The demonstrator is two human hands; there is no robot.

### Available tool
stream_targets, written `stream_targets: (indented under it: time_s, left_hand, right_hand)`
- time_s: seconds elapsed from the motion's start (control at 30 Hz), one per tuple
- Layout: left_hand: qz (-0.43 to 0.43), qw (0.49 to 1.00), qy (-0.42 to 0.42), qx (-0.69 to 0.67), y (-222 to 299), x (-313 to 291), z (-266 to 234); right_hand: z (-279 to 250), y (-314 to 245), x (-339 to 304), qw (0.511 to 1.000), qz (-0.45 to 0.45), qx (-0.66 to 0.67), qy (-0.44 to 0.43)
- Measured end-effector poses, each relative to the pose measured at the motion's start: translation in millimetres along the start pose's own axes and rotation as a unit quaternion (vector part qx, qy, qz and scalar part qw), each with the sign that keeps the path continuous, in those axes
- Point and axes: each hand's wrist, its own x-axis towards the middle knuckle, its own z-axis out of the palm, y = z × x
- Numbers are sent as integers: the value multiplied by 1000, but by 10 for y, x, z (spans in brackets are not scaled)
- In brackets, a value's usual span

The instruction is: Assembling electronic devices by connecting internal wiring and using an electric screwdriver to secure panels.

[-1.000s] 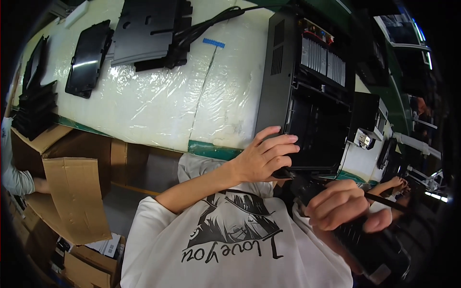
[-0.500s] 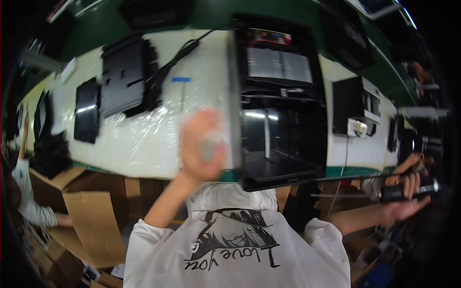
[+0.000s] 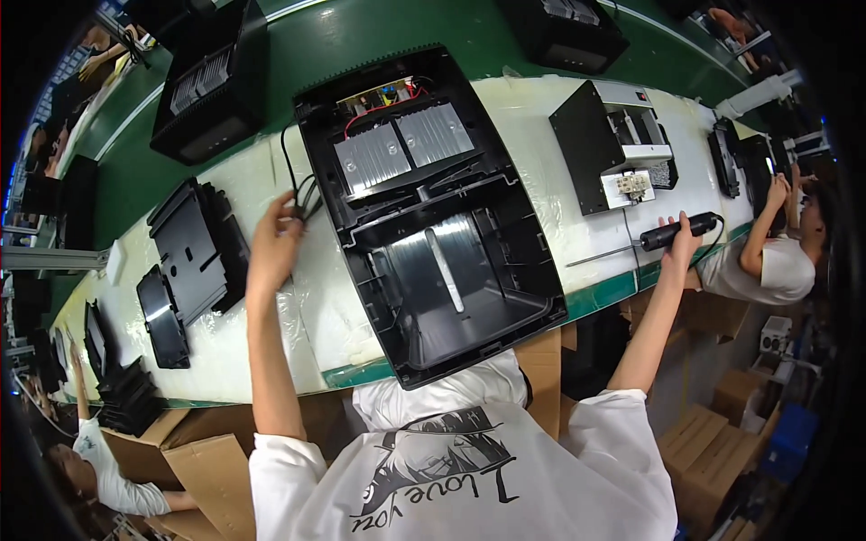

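The left hand (image 3: 273, 248) seemingly arranges pinched thin black cable (image 3: 288, 162) beside the open black plastic casing (image 3: 422, 192), at the near edge of the white bench (image 3: 320, 334). The right hand (image 3: 681, 246) grips a long-shafted black screwdriver (image 3: 663, 237); moving cable needs slack.

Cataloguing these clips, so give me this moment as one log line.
left hand: at black cable, grip unclear | right hand: holding black power screwdriver | black housing: open, between the hands
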Motion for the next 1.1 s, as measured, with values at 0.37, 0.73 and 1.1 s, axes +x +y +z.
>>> stream_targets:
  time_s: [0.37, 0.73, 1.1]
  left_hand:
    - [-49, 965, -123, -228, 623, -794, 503]
    - [-130, 749, -109, -641, 830, -506, 1146]
    - [220, 574, -319, -721, 1754, 869, 1386]
  right_hand:
    - [-69, 186, -1403, 881, -280, -326, -196]
    - [1277, -1136, -2726, 908, -319, 39, -270]
    - [4119, -2057, -3465, 528, -744, -259, -316]
